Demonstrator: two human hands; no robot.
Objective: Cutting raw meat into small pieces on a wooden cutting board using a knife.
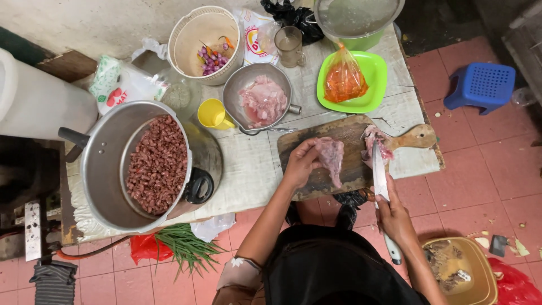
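Black-shirted and bent over a low table [254, 169], a person is working raw meat on a wooden cutting board [350, 152]. Closest to the body, the right hand [395, 217] is wrapped tight around the handle of a long knife [380, 169], fingers pressed closed, the blade pointing away toward a second scrap of meat [375, 144] near the board's handle end. The left hand [299, 164] is pinching a pale pink piece of meat [331, 158] between thumb and fingers, lifting its upper edge while the rest is trailing down onto the board.

That piece is looking soft, limp and wet, likely slippery and light, drooping wherever it is not supported; a firm pinch at the thicker top edge seems the safest hold, well apart from the blade.

Just beyond the board, a metal bowl [259, 96] is holding more cut meat, with a yellow cup [213, 114] beside it and a green plate [370, 85] bearing an orange-filled bag [343, 79]. Farther left, a big metal pot [107, 169] is sitting full of reddish beans [157, 164], and a cream basket [206, 42] is holding small shallots.
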